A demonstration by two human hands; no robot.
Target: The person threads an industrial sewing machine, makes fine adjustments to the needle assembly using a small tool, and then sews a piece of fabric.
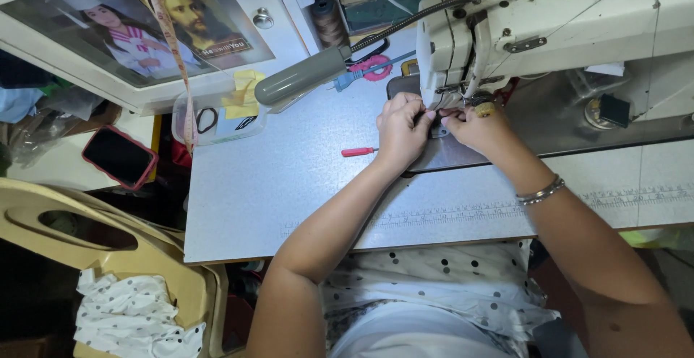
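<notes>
Left hand (400, 128): my fingers are curled in and pinched together at the needle area of the sewing machine (549, 33); what they pinch is too small to tell.
Right hand (483, 128): fingers bent in tight, tips meeting the left hand's under the machine head; whether they grip anything, I cannot tell.
Wrist: a silver bracelet (541, 192) sits on my right forearm.
Machine bed: both hands rest on the dark plate (463, 157) below the head.
Table (289, 184): grey top, a red-handled screwdriver (358, 151) lying just left of my left hand, not touched.
Lamp (303, 76): grey head on a flexible neck, above the table (pointing toward the machine).
Near edge: white dotted fabric (434, 286) lies in my lap.
Far left: a phone in a red case (119, 156), well apart from both hands.
</notes>
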